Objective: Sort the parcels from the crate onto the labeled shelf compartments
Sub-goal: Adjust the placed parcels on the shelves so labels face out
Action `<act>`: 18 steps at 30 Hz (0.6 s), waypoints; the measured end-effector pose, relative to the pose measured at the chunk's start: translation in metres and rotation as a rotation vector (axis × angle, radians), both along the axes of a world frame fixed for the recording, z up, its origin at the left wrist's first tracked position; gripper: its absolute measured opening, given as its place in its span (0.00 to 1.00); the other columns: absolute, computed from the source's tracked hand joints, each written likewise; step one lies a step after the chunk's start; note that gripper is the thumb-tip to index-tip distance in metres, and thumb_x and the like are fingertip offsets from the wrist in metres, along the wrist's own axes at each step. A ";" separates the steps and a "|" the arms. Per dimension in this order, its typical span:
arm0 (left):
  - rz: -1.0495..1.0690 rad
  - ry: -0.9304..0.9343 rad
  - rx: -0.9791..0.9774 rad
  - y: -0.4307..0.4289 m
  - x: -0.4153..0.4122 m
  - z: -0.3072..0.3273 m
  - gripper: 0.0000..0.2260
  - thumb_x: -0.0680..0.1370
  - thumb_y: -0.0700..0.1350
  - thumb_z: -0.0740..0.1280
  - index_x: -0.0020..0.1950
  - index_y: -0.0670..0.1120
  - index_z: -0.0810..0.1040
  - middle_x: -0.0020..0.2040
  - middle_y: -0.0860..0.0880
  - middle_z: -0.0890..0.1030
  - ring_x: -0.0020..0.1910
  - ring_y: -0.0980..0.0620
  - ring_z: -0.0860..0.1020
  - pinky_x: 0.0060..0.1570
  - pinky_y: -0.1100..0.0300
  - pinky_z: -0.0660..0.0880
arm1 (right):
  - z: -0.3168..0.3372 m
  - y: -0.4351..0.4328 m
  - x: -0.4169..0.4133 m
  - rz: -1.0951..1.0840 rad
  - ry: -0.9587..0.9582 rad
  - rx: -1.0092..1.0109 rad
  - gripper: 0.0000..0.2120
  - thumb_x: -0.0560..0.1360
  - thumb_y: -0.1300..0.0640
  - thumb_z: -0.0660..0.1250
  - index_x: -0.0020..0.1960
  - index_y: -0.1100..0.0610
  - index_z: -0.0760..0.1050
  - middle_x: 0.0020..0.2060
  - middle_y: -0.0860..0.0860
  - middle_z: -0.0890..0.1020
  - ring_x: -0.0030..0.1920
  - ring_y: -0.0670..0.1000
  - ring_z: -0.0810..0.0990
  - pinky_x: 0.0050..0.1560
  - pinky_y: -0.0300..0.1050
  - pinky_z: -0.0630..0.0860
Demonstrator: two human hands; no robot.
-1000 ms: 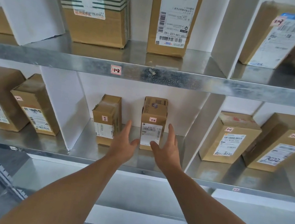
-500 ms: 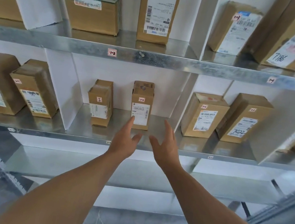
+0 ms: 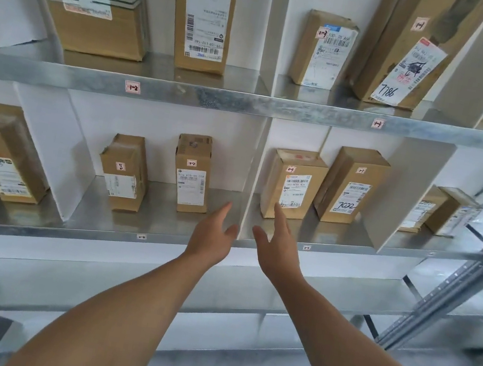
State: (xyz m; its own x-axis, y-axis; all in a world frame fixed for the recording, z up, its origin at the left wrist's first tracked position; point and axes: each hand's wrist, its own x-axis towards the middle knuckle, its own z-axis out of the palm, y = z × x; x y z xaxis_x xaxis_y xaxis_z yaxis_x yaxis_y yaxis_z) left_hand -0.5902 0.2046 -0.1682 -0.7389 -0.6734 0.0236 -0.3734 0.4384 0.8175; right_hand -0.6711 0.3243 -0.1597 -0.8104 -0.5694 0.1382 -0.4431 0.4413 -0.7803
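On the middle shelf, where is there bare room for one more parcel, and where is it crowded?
Compartment 2-2: bare metal between the 2-2 parcel and the white divider, beyond the left hand; a narrower gap between it and the dented parcel. Compartment 2-3: only the front strip before the 7022 parcel. The far-left compartment is crowded with parcels.

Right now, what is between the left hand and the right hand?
In the head view, the front edge of the white divider between two shelf compartments stands between the left hand and the right hand. Both hands are empty.

both hands empty, parcels shelved
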 end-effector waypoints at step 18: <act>0.072 0.019 0.059 0.015 -0.180 0.004 0.35 0.81 0.53 0.67 0.83 0.55 0.51 0.81 0.53 0.60 0.78 0.48 0.63 0.72 0.53 0.63 | 0.000 0.020 -0.190 -0.052 -0.072 -0.033 0.34 0.81 0.51 0.66 0.82 0.50 0.53 0.78 0.48 0.65 0.77 0.54 0.64 0.74 0.49 0.62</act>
